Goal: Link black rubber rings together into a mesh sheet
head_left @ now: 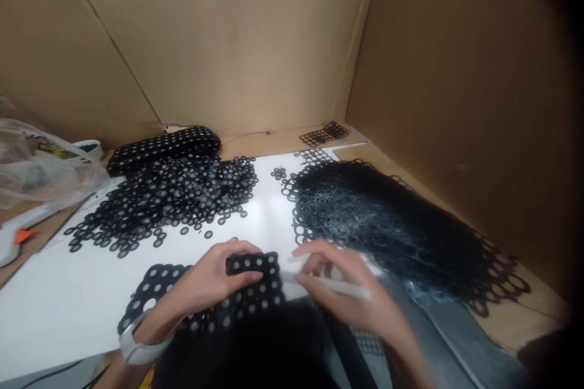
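Observation:
My left hand (214, 279) grips the edge of a black rubber sheet (246, 298) punched with round holes, fingers curled over its top. My right hand (342, 292) is closed in a pinch on a thin white stick (337, 285) lying across its fingers, just right of the sheet. The sheet lies on a white board (68, 298). A pale band sits on my left wrist (137, 346).
A pile of loose black rings (168, 200) covers the board's far left. A heap of punched-out black mesh (392, 225) fills the right. A folded perforated sheet (164, 146) lies behind. Cardboard walls (456, 85) enclose the space. A plastic bag (36, 164) and a white glue gun (13, 237) sit at left.

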Demonstrator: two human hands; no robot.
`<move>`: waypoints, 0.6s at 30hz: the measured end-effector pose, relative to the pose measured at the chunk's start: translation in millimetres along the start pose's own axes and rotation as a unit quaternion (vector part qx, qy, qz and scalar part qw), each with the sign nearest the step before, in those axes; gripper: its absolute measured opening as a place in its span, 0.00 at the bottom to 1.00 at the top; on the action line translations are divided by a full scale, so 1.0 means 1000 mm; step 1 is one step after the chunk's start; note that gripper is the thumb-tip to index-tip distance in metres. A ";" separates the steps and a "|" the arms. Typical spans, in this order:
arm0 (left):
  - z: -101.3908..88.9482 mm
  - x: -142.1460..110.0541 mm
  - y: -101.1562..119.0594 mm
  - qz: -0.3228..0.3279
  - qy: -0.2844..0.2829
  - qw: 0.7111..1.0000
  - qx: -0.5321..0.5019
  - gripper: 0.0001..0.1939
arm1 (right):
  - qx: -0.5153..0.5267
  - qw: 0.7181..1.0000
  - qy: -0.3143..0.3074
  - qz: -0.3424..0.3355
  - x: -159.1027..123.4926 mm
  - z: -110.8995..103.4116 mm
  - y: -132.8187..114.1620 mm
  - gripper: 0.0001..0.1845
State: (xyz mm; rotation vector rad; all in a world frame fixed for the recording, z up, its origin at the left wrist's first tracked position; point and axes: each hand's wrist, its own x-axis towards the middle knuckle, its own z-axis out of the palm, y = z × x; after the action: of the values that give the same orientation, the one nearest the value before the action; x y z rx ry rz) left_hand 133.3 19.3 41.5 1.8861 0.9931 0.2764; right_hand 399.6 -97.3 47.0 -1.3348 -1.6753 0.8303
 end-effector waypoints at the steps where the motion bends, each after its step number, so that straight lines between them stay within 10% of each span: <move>1: -0.001 0.001 0.001 -0.001 -0.011 1.000 0.010 0.18 | 0.009 1.000 0.002 0.002 -0.001 -0.005 0.002 0.11; 18: 0.012 0.025 0.017 0.043 -0.043 0.996 0.065 0.12 | 0.096 0.995 -0.002 0.016 0.001 -0.014 0.043 0.08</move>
State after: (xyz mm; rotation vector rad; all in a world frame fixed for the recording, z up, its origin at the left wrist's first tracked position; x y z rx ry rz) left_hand 165.2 26.6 44.4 2.0443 0.8917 0.1819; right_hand 431.1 -86.6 16.2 -1.2299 -1.5390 0.9875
